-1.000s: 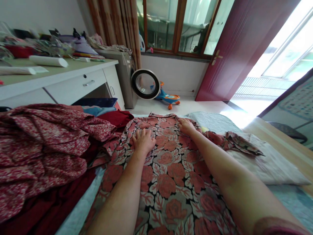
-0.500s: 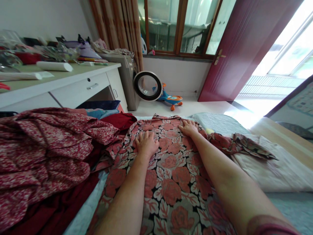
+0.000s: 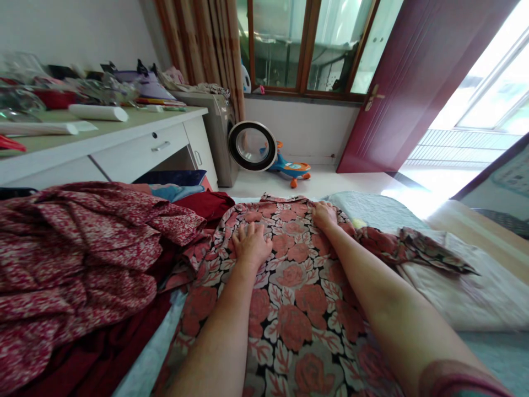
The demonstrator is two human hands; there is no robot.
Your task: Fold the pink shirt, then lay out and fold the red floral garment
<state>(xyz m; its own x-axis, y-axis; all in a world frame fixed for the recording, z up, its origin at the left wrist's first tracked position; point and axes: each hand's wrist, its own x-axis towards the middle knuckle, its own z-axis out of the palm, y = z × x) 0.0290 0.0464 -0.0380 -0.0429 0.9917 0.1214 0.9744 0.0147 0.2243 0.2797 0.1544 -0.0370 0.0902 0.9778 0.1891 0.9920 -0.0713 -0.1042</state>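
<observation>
A floral garment (image 3: pixel 293 275) with pink roses and pale leaves on black lies spread out, its collar at the far end. My left hand (image 3: pixel 251 244) rests palm down on its upper left part, fingers spread. Near the upper right shoulder my right hand (image 3: pixel 325 215) lies on the cloth, its fingers partly foreshortened. Neither hand holds anything visible. One sleeve (image 3: pixel 417 248) stretches out to the right over a folded white cloth (image 3: pixel 463 298). On the left, a crumpled red and white patterned cloth (image 3: pixel 91 248) touches the garment's side.
A white desk (image 3: pixel 136 149) with rolls and clutter stands at the left. Behind it is a washing machine with its round door (image 3: pixel 252 145) open. A blue and orange toy (image 3: pixel 291 167) is on the floor beside a dark red door (image 3: pixel 397 82). A light blue cover (image 3: pixel 367 204) lies underneath.
The view has shifted slightly, moving the scene a little to the right. My right hand's fingers look less spread than before. My left hand stays on the same part of the garment.
</observation>
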